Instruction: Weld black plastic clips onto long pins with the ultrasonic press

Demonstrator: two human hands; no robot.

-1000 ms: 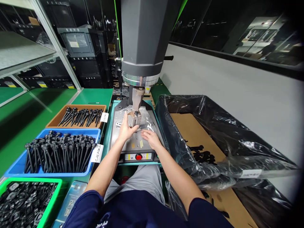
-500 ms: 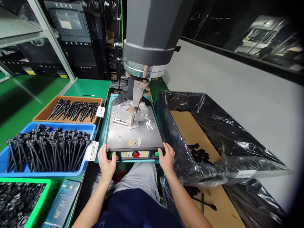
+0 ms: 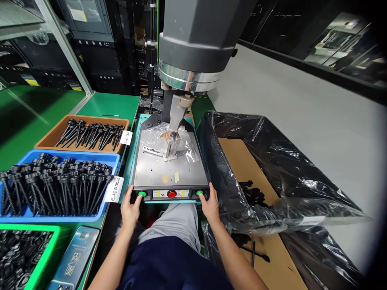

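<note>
My left hand (image 3: 130,210) rests at the left front corner of the machine base (image 3: 160,175). Its thumb touches or nearly touches the lower edge of a green button (image 3: 142,193), and its fingers lie along the side. At the opposite corner, my right hand (image 3: 211,205) has its thumb at another green button (image 3: 199,193), fingers stretched along the edge. Both hands are open, thumbs apart from fingers. Between them sits a red button (image 3: 171,194). Farther back, a metal horn (image 3: 177,112) points down at a small fixture (image 3: 171,150) with a dark piece at its top.
To the left stand a brown tray (image 3: 42,141) and a blue tray (image 3: 104,213), both with black ribbed stems, and a green-rimmed bin (image 3: 45,259) of black parts. A carton lined with black plastic (image 3: 266,161) stands right. The machine head (image 3: 196,40) hangs overhead.
My left thumb has drawn back to the lower left, uncovering more of its green button. The right thumb has shifted slightly, showing its button more fully. The view has tilted a little.
</note>
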